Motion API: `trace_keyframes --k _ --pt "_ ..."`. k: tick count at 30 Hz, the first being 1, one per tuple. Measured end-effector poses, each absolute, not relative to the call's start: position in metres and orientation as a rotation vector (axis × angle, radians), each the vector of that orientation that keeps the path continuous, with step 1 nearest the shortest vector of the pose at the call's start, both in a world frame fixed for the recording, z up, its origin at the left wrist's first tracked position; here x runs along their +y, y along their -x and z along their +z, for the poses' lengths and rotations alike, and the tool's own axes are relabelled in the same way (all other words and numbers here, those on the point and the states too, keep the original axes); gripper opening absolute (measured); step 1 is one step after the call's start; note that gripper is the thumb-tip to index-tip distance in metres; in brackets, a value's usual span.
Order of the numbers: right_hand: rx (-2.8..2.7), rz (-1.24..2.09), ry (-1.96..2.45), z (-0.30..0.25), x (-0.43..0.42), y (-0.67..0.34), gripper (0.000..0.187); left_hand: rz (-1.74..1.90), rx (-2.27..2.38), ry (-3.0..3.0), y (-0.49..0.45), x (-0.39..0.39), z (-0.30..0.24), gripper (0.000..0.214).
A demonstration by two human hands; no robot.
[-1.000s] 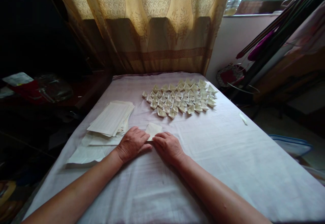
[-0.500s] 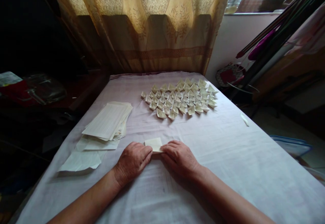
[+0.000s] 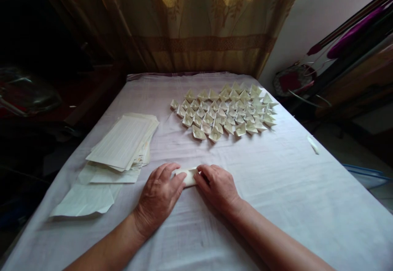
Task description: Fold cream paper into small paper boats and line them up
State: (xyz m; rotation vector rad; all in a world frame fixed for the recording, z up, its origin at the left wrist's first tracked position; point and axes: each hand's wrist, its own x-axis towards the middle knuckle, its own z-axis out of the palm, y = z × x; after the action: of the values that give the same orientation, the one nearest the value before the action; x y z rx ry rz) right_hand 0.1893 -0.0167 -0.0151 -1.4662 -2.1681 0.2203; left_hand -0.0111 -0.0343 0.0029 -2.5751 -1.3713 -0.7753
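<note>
A small folded piece of off-white paper [image 3: 189, 177] lies on the cloth-covered table between my hands, its far edge curling up. My left hand [image 3: 161, 187] grips its left end, thumb on top and fingers at the far side. At the right end my right hand [image 3: 217, 187] pinches the paper between thumb and curled fingers. Beyond my hands stand several folded paper boats [image 3: 215, 119], grouped closely in rows. To the left lies a stack of lined paper sheets [image 3: 121, 140], with a looser sheet [image 3: 86, 195] poking out toward me.
A white cloth [image 3: 276, 197] covers the table. Near its right edge lies a small white scrap [image 3: 313, 145]. A patterned curtain [image 3: 190, 54] hangs behind the far edge. Past the right edge, a blue-rimmed clear container [image 3: 365, 176] sits lower down.
The view has tilted down and moved closer. The paper's far flap, lying flat before, is now curled toward me. My left fingers have moved to its far edge.
</note>
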Motion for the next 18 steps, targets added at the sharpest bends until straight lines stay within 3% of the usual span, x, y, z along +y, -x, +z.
trace_keyframes --k 5,18 --pt "-2.115 0.255 1.467 -0.0184 -0.0166 -0.1880 0.011 -0.757 -1.074 2.717 0.0046 -0.0449 0.0032 0.029" --pt "-2.162 0.276 1.465 -0.0129 -0.0182 -0.1860 0.021 -0.652 -1.104 2.781 0.0045 -0.0464 -0.0033 0.032"
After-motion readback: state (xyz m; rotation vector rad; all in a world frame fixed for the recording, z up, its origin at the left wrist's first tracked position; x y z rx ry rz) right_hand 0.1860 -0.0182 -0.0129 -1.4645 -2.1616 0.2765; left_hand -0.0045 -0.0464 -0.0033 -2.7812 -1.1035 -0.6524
